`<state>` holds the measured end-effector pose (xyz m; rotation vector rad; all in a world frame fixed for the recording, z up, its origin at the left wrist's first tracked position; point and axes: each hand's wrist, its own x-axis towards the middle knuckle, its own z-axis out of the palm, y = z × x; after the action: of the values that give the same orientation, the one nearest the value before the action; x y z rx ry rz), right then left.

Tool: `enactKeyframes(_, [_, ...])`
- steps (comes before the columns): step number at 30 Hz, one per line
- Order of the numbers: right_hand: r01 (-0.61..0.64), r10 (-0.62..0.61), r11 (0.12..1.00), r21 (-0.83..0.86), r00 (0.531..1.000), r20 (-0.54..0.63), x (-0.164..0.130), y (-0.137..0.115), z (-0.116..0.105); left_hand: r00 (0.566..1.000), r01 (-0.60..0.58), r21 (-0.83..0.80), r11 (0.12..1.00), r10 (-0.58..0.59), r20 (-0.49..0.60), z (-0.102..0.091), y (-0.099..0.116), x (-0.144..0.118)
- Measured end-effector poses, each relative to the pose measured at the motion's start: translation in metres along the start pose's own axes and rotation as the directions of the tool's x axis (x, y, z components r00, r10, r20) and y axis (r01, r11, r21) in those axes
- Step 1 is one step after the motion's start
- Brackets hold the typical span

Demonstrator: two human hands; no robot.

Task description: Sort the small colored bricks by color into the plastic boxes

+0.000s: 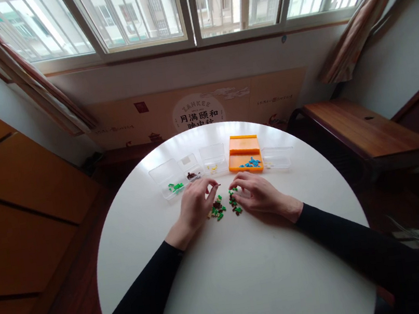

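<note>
The left hand [195, 205] pinches a tiny dark piece [218, 184] between thumb and forefinger; the piece is too small to tell its long axis, though it sticks out toward the right. The right hand [256, 193] rests with fingers curled, tips touching the small green and brown bricks [234, 203]; whether it grips one cannot be told. A second cluster of bricks [217, 210] lies between the hands. Beyond them stand clear plastic boxes [167, 176] and an orange tray [243, 147] holding blue pieces [252, 162]. All sit on a round white table [235, 279] below a wide window [187, 8], with a wooden bench [363, 129] at right.
</note>
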<state>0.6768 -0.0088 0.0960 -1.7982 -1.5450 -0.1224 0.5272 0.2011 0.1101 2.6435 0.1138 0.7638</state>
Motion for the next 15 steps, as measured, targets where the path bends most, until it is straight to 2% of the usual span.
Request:
enactKeyframes(4, [0.009,-0.009,1.000,0.005,1.000,0.008,0.000,-0.001,0.000,0.986,0.077,0.011,0.997,-0.074,-0.149,-0.010,-0.016,0.003])
enactKeyframes(7, [0.013,-0.013,1.000,0.013,1.000,0.003,0.000,-0.001,0.000,0.967,0.132,0.096,0.987,-0.107,-0.230,-0.019,-0.031,0.006])
enactKeyframes(11, [0.012,-0.012,1.000,0.025,1.000,-0.004,-0.001,-0.002,0.000,0.949,0.222,0.238,0.945,-0.154,-0.276,-0.029,-0.046,0.008])
enactKeyframes(15, [0.014,-0.014,1.000,0.021,1.000,-0.001,-0.001,-0.002,0.000,0.951,0.240,0.325,0.915,-0.155,-0.266,-0.030,-0.056,0.008])
